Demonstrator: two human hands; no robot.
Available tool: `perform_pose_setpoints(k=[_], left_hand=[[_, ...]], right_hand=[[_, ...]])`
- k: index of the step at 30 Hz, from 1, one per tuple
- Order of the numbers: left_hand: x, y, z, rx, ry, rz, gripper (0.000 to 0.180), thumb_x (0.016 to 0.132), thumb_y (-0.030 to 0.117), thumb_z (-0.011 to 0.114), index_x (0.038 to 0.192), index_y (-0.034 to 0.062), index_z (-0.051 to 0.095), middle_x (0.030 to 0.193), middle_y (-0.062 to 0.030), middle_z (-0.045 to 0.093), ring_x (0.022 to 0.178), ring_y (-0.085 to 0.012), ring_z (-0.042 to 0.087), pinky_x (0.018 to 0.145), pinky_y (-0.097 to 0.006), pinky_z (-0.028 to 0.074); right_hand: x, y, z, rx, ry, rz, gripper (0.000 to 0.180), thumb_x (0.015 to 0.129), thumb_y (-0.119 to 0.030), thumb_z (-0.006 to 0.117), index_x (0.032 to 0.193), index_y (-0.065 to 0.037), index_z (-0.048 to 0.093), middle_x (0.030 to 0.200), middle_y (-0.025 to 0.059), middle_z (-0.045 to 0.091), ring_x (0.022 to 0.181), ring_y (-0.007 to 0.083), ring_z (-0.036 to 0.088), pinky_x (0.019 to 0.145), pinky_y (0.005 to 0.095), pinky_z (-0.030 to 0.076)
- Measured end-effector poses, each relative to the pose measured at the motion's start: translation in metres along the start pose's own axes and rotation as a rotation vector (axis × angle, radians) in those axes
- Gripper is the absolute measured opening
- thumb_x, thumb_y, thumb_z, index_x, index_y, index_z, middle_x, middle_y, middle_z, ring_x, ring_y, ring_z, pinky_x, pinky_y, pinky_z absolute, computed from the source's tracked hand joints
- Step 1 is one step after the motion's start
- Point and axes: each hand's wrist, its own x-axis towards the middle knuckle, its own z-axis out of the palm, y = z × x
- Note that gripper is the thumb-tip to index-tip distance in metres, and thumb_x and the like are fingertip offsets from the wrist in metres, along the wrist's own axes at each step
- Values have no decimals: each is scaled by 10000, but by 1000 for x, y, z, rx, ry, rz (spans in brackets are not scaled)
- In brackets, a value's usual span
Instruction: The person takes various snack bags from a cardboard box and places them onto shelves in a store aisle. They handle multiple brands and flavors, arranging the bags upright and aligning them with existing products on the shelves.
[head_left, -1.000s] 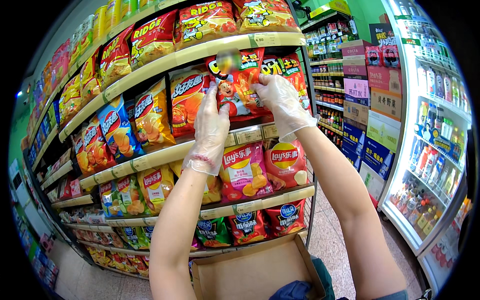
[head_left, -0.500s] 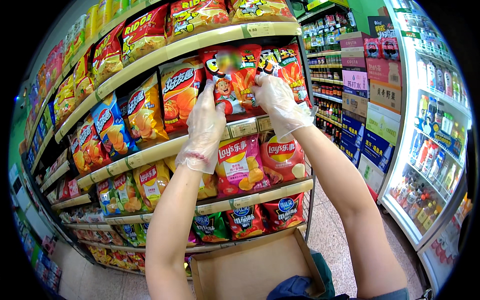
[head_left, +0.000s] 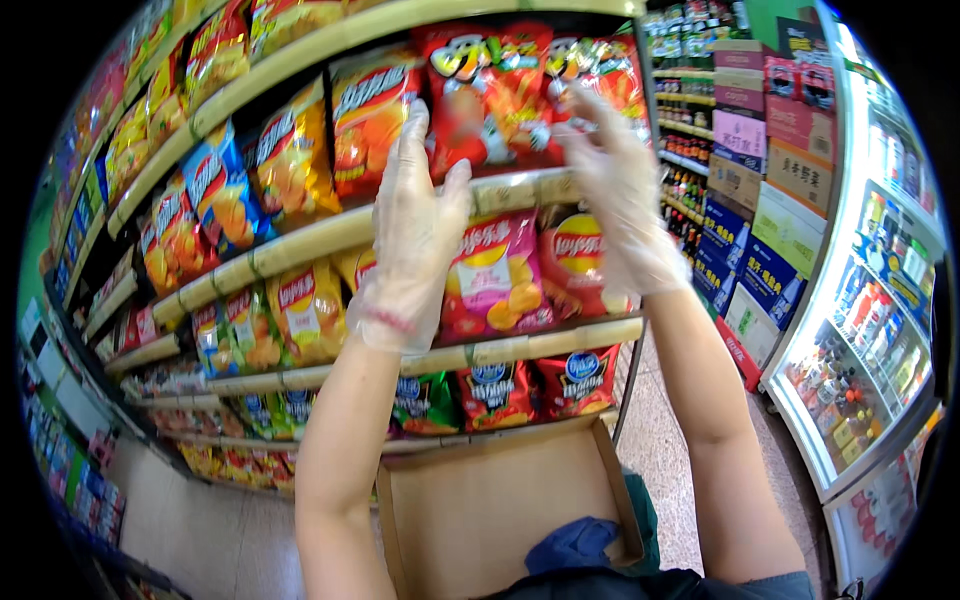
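A red bag of snacks point(head_left: 500, 125) with cartoon print stands on the upper-middle shelf, between my hands. My left hand point(head_left: 413, 215), in a clear plastic glove, is just left of its lower part, fingers stretched upward and thumb apart, holding nothing. My right hand point(head_left: 622, 195), gloved too, is raised in front of a second red snack bag point(head_left: 612, 70) at the shelf's right end. Its fingers are spread and somewhat blurred, with nothing in them. An orange-red chip bag point(head_left: 368, 125) stands behind and left of my left fingertips.
Below, a pink chip bag point(head_left: 495, 275) and a red chip bag point(head_left: 578, 262) share a shelf. A shallow cardboard box point(head_left: 470, 500) lies in front of me, with dark blue cloth point(head_left: 575, 545) at its near right. Stacked cartons point(head_left: 745, 215) and a glass-door drinks fridge point(head_left: 865, 300) stand right.
Both hands have come away from the red snack bag and moved apart, the right one farther to the right. The bag stays on the shelf. The view has shifted slightly.
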Motion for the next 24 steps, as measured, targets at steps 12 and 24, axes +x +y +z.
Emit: perform_pose_setpoints(k=[12,24], left_hand=[[-342,-43,-181,549,-327,-816,611,915,247,631,1399,-48,404,1435,-231,438,1331,-316,425,1090,-391,349],[-393,-11,-210,809,-590,-1326,430,965,397,470,1084,18,633,891,-289,660,865,-467,638,799,-534,502]], right_hand=[[-309,94,-126,260,-651,1068,606,924,-266,651,1410,21,430,1344,179,531,1252,233,501,1073,327,375],[-434,109,-124,294,-798,1131,373,949,-173,571,1281,-4,554,1051,99,669,918,183,625,818,313,501]])
